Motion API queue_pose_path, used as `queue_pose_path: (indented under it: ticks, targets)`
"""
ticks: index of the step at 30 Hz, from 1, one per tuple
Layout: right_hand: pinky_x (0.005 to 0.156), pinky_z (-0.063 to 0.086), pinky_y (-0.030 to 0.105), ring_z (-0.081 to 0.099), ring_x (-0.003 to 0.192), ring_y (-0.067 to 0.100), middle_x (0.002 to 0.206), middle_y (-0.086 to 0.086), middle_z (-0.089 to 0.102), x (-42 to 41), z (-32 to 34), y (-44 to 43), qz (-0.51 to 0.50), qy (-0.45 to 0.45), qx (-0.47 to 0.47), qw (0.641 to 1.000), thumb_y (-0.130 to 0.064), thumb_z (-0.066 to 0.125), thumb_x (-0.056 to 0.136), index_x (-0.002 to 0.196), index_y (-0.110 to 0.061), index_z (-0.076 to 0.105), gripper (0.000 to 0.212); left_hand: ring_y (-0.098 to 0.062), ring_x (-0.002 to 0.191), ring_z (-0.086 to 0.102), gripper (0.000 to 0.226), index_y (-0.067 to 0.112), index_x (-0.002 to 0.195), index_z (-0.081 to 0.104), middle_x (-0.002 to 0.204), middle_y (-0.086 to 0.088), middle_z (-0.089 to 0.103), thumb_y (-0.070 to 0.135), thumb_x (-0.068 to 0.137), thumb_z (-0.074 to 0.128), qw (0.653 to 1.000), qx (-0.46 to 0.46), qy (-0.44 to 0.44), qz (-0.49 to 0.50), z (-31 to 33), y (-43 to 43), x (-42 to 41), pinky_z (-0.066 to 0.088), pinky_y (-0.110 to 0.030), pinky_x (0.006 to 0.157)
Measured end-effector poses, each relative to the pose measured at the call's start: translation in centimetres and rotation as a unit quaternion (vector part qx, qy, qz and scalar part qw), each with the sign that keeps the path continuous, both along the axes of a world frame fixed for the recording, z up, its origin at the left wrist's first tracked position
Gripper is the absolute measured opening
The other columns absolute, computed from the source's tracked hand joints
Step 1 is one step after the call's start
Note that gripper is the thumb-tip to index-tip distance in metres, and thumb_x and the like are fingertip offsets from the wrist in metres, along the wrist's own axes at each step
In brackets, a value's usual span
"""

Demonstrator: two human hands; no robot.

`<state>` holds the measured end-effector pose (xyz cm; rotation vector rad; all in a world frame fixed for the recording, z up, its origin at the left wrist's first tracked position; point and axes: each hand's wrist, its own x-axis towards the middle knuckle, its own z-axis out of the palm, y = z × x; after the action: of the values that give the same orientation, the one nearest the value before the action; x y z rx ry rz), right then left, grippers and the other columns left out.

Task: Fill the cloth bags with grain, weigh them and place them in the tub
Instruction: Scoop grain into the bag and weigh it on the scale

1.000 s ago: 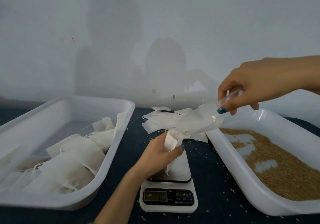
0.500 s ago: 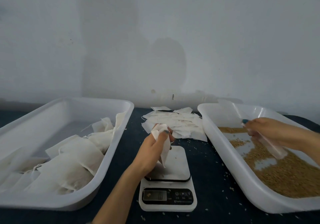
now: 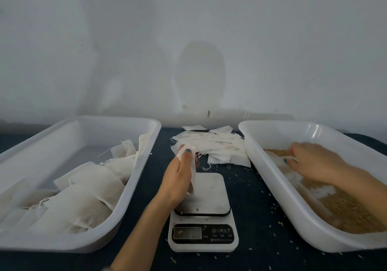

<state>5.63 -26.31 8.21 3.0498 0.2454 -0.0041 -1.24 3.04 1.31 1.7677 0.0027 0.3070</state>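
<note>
The left hand (image 3: 180,178) pinches a limp cloth bag (image 3: 193,174) near its mouth, over the scale (image 3: 202,195). Off to its right, the right hand (image 3: 314,164) is down in the grain (image 3: 345,208); blur hides whether its fingers grip anything. This looks like the filling step. Next, grain must travel leftward into the bag's opened mouth.

Small packing workspace: scale (image 3: 202,214), tubs (image 3: 117,119), bare wall (image 3: 188,40).

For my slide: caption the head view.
Left hand holds a cloth bag above the scale; right hand holds a scoop in grain.
</note>
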Motion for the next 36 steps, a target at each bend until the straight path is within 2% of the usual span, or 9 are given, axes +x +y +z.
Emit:
queue_pose_path:
  ticks: [3, 8, 11, 13, 16, 19, 25, 28, 36]
  targets:
    - [0.09, 0.048, 0.035, 0.057, 0.109, 0.016, 0.119, -0.005, 0.06, -2.9, 1.8, 4.6, 0.126, -0.098, 0.148, 0.976, -0.037, 0.056, 0.096, 0.12, -0.024, 0.057, 0.027, -0.021, 0.084, 0.056, 0.046, 0.022, 0.107, 0.051, 0.086, -0.008, 0.056, 0.058, 0.102, 0.021, 1.0, 0.0, -0.012, 0.002, -0.1, -0.1, -0.2, 0.045, -0.032, 0.084]
    - [0.09, 0.05, 0.033, 0.056, 0.105, 0.006, 0.115, -0.016, 0.06, -7.3, -0.1, 12.8, 0.247, -0.043, 0.203, 0.947, -0.057, 0.059, 0.086, 0.115, -0.032, 0.053, 0.039, -0.008, 0.116, 0.054, 0.069, 0.04, 0.114, 0.047, 0.12, -0.005, 0.061, 0.089, 0.075, 0.019, 0.999, -0.017, 0.006, -0.031, 0.6, -0.1, -0.6, 0.036, -0.017, 0.093]
    - [0.085, 0.054, 0.033, 0.059, 0.102, 0.004, 0.11, -0.016, 0.064, -7.4, -1.7, 15.0, 0.232, -0.091, 0.239, 0.938, -0.064, 0.051, 0.086, 0.113, -0.035, 0.053, 0.04, -0.026, 0.106, 0.066, 0.106, 0.021, 0.134, 0.053, 0.117, -0.022, 0.066, 0.094, 0.067, 0.017, 0.997, -0.046, 0.038, -0.044, 0.6, 0.2, -0.8, 0.045, -0.035, 0.104]
    - [0.077, 0.055, 0.032, 0.061, 0.095, 0.002, 0.101, -0.017, 0.066, -6.8, -2.8, 15.4, 0.224, -0.13, 0.267, 0.928, -0.06, 0.049, 0.09, 0.106, -0.037, 0.054, 0.028, -0.031, 0.109, 0.065, 0.105, 0.015, 0.128, 0.06, 0.114, -0.022, 0.069, 0.093, 0.075, 0.015, 0.996, -0.078, 0.045, -0.002, 1.4, -0.3, 0.0, 0.042, -0.04, 0.108]
    - [0.066, 0.052, 0.029, 0.06, 0.084, 0.003, 0.086, -0.015, 0.065, -5.9, -4.7, 15.2, 0.208, -0.17, 0.298, 0.916, -0.049, 0.045, 0.095, 0.094, -0.034, 0.057, 0.019, -0.03, 0.135, 0.045, 0.094, 0.008, 0.144, 0.043, 0.146, -0.015, 0.048, 0.071, 0.085, 0.006, 0.989, -0.109, 0.048, 0.082, 2.0, -0.9, 1.6, 0.036, -0.033, 0.106]
    - [0.064, 0.046, 0.024, 0.055, 0.075, 0.004, 0.075, -0.015, 0.06, -4.7, -6.7, 14.5, 0.183, -0.121, 0.388, 0.895, -0.044, 0.05, 0.095, 0.091, -0.035, 0.061, 0.015, -0.008, 0.101, 0.06, 0.084, 0.034, 0.122, 0.052, 0.11, 0.006, 0.063, 0.087, 0.072, 0.009, 0.996, 0.007, 0.081, 0.026, 0.7, -0.6, 0.4, 0.045, -0.024, 0.073]
    - [0.085, 0.048, 0.033, 0.053, 0.097, 0.004, 0.093, -0.011, 0.065, -2.7, -10.9, 13.3, 0.183, -0.074, 0.445, 0.873, -0.054, 0.049, 0.092, 0.103, -0.026, 0.067, 0.035, -0.021, 0.073, 0.055, 0.079, 0.027, 0.074, 0.048, 0.07, 0.005, 0.056, 0.088, 0.075, 0.0, 0.977, 0.19, 0.019, 0.092, -1.1, 0.3, 0.8, 0.044, -0.04, 0.071]
    - [0.093, 0.043, 0.031, 0.047, 0.108, -0.001, 0.104, -0.021, 0.061, -2.5, -11.7, 12.5, 0.173, -0.126, 0.455, 0.865, -0.063, 0.037, 0.089, 0.111, -0.03, 0.066, 0.049, -0.025, 0.088, 0.063, 0.074, 0.028, 0.084, 0.057, 0.086, 0.001, 0.066, 0.078, 0.087, 0.002, 0.971, 0.213, 0.022, 0.105, -2.1, 1.1, 1.4, 0.051, -0.043, 0.082]
    - [0.088, 0.041, 0.024, 0.05, 0.104, 0.002, 0.103, -0.016, 0.061, -1.6, -13.1, 11.2, 0.113, -0.148, 0.519, 0.834, -0.035, 0.044, 0.099, 0.107, -0.034, 0.059, 0.016, -0.021, 0.101, 0.063, 0.06, 0.025, 0.107, 0.062, 0.104, 0.003, 0.071, 0.061, 0.098, 0.014, 0.975, 0.19, 0.048, 0.101, -3.4, 1.7, 2.2, 0.05, -0.047, 0.092]
